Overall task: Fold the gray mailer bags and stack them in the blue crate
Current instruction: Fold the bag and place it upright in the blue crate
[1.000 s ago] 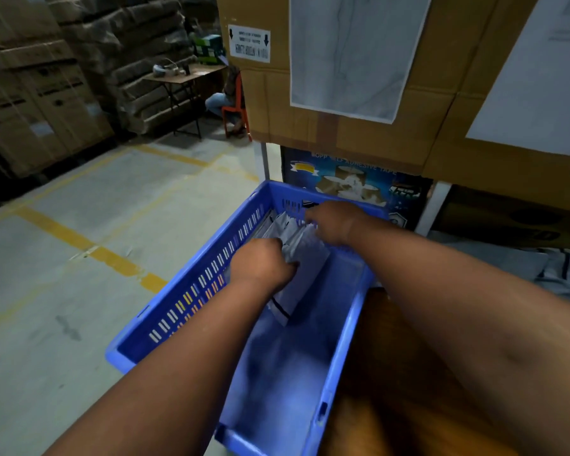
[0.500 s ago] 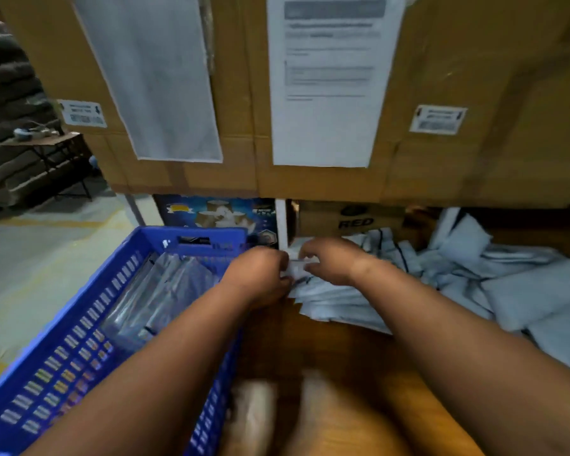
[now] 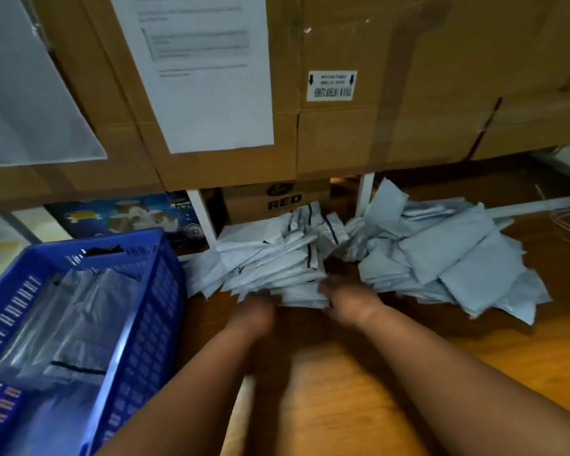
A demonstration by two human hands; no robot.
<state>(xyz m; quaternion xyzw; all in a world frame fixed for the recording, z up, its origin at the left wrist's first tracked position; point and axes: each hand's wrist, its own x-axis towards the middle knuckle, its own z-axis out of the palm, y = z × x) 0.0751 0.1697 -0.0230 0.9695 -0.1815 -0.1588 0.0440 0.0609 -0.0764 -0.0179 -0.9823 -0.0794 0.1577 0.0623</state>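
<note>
ITEM: gray mailer bags (image 3: 277, 268), loose heap at tabletop (image 3: 359, 390) back edge, more in blue crate (image 3: 152, 291) | FEEL: we judge thin, limp, light, slick; pinch near edge | left hand (image 3: 254, 311), right hand (image 3: 349, 301) at heap front, fingers blurred, can't tell grip.

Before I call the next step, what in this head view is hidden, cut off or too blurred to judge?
- Grip of the left hand and right hand on the loose gray mailer bags: motion blur, fingers hidden.
- Folded gray bags in the blue plastic crate: count unclear, glare, crate cut by left edge.
- White printed sheet on the cardboard box: text blurred.
</note>
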